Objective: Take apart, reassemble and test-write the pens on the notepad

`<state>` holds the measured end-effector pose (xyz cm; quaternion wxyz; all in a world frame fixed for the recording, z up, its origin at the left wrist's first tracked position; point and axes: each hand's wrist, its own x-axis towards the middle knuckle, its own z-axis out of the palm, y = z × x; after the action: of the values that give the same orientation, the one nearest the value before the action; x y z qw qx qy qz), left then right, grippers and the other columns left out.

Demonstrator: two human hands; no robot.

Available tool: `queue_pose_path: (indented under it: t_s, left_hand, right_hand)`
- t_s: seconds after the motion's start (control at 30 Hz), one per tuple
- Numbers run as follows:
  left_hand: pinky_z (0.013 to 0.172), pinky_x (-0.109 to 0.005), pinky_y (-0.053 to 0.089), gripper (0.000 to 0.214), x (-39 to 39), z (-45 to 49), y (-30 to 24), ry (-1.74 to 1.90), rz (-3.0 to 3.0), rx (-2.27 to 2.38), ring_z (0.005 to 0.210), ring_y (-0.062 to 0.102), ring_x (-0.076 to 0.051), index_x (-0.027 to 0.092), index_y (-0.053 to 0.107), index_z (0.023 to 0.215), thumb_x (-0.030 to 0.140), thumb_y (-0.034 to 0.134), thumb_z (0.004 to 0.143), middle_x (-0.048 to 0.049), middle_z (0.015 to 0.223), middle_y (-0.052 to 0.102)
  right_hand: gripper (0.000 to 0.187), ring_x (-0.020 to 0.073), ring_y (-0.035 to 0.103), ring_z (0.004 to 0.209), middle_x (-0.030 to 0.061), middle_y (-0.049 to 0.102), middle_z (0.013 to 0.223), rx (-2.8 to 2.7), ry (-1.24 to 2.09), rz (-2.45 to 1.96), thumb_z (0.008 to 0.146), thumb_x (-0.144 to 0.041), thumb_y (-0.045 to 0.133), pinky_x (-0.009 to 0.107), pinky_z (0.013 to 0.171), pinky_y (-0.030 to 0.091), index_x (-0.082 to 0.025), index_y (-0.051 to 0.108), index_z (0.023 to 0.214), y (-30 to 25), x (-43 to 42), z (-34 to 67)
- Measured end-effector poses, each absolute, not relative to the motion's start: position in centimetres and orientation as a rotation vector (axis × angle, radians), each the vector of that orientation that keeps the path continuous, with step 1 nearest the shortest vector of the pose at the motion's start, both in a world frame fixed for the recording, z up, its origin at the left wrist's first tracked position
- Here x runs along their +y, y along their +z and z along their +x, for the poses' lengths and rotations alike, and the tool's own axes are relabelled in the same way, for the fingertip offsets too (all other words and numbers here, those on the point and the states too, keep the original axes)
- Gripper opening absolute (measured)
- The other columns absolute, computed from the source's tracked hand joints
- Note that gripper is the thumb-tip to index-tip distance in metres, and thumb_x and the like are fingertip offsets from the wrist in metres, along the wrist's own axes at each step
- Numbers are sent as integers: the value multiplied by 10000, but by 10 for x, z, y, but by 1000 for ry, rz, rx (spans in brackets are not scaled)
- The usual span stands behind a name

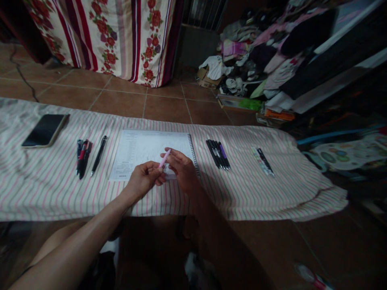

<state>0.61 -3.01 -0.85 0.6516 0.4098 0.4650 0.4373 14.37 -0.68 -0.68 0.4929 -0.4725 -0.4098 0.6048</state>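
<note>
Noting a pink pen [165, 158] pinched over the spiral-bound notepad [157, 141], its long axis slanting up toward the right hand [181, 167]; that curled hand grips its upper end, the closed left hand [144, 180] its lower.

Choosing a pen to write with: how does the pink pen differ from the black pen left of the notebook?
The pink pen is pale and held between the left hand and right hand; the black pen is dark and lies on the striped cloth, untouched. Both are slim.
</note>
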Motion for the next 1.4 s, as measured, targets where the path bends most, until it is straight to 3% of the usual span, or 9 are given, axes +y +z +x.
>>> queue_pose_path:
  t_s: [0.3, 0.4, 0.53, 0.67, 0.87, 1.1, 1.27, 1.4]
  left_hand:
    - [536, -236, 472, 223, -31, 7, -29, 1047, 945, 1076, 491, 585, -104, 154, 578, 763, 327, 706, 703, 14, 529, 617]
    - [544, -236, 474, 214, -32, 7, -23, 1035, 937, 1076, 499, 594, -110, 146, 588, 773, 292, 716, 686, 9, 533, 624]
    - [552, -243, 481, 216, -32, 5, -9, 1003, 937, 1046, 503, 597, -113, 125, 609, 811, 277, 708, 693, -5, 556, 644]
    - [560, -256, 489, 246, -31, 5, -9, 1006, 911, 1010, 514, 607, -121, 124, 606, 805, 297, 726, 678, -12, 582, 659]
    - [571, -263, 489, 294, -32, 8, -22, 1047, 935, 999, 516, 615, -126, 145, 589, 848, 322, 737, 666, 13, 568, 650]
    - [580, -259, 496, 250, -30, 6, -17, 1084, 906, 1001, 506, 613, -119, 170, 527, 811, 274, 713, 681, 26, 553, 649]
    - [576, -263, 500, 235, -31, 7, -18, 1085, 893, 960, 513, 613, -119, 173, 521, 798, 244, 709, 677, 28, 554, 638]
    - [569, -256, 506, 227, -32, 8, -15, 1078, 866, 986, 514, 622, -122, 169, 533, 787, 239, 722, 682, 21, 567, 649]
  right_hand:
    - [334, 95, 545, 571, -28, 670, 711, -1088, 1347, -1192, 672, -363, 696, 231, 556, 413, -211, 662, 967, -12, -4, 136]
    - [472, 102, 572, 604, -22, 686, 729, -1075, 1352, -1191, 674, -377, 708, 245, 611, 442, -210, 625, 1108, -12, -3, 138]
    - [684, 151, 649, 727, 50, 730, 936, -1014, 1532, -1085, 674, -402, 728, 301, 711, 493, -219, 499, 1292, -12, -3, 145]
    - [619, 169, 662, 768, 61, 731, 928, -1018, 1542, -1065, 654, -375, 751, 315, 740, 501, -206, 550, 1214, -12, -3, 146]
    - [540, 128, 612, 630, -32, 671, 691, -1079, 1425, -1155, 630, -380, 756, 265, 628, 459, -200, 580, 1108, -19, 0, 140]
    - [638, 167, 644, 803, 27, 714, 906, -1106, 1478, -1103, 653, -368, 749, 292, 717, 473, -209, 529, 1231, -21, 1, 147]
    - [537, 138, 624, 687, -5, 696, 796, -1133, 1464, -1131, 670, -357, 727, 269, 640, 464, -206, 562, 1158, -21, -1, 144]
    - [583, 137, 614, 658, -14, 680, 765, -1201, 1349, -1170, 680, -373, 716, 268, 617, 468, -202, 528, 1205, -21, -2, 139]
